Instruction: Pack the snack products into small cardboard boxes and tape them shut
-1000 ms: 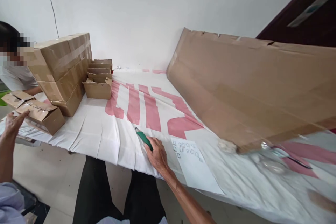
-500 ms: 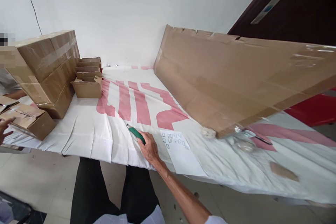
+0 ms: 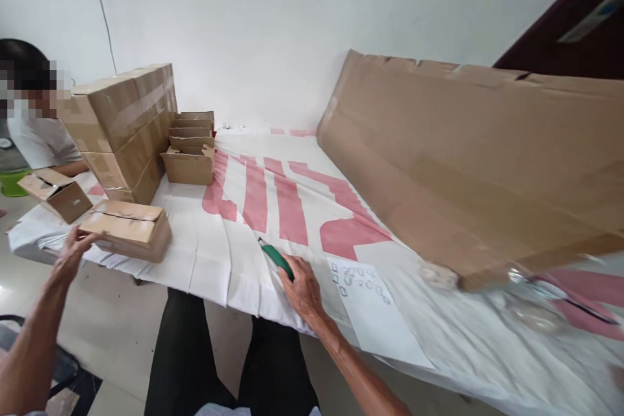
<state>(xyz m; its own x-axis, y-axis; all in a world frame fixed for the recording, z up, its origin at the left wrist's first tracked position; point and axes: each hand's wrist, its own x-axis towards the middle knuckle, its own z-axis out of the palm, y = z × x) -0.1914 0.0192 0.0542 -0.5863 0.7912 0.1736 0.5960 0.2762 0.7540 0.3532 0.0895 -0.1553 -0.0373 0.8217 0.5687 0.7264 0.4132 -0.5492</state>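
My right hand (image 3: pixel 302 289) is closed around a green utility knife (image 3: pixel 277 259), its tip pointing forward and left above the white cloth. At the left, my left hand (image 3: pixel 78 247) has its fingers on the left end of a small closed cardboard box (image 3: pixel 129 224), which lies near the table's front edge. The far side of that grip is hidden. A dark slit runs along the top of this box. Just behind and left of it sits another small cardboard box (image 3: pixel 56 194) with its top flaps slightly raised.
Taped cartons (image 3: pixel 121 123) are stacked at the left, with open-topped boxes (image 3: pixel 190 162) beside them. A large cardboard sheet (image 3: pixel 468 169) leans at the right. A marked paper (image 3: pixel 377 312) lies by my right hand, a plastic-wrapped item (image 3: pixel 533 315) farther right. A person (image 3: pixel 39 133) sits at far left.
My left hand has come onto the small box, which has slid right, away from the other small box. The view has turned left. My right hand still holds the knife.
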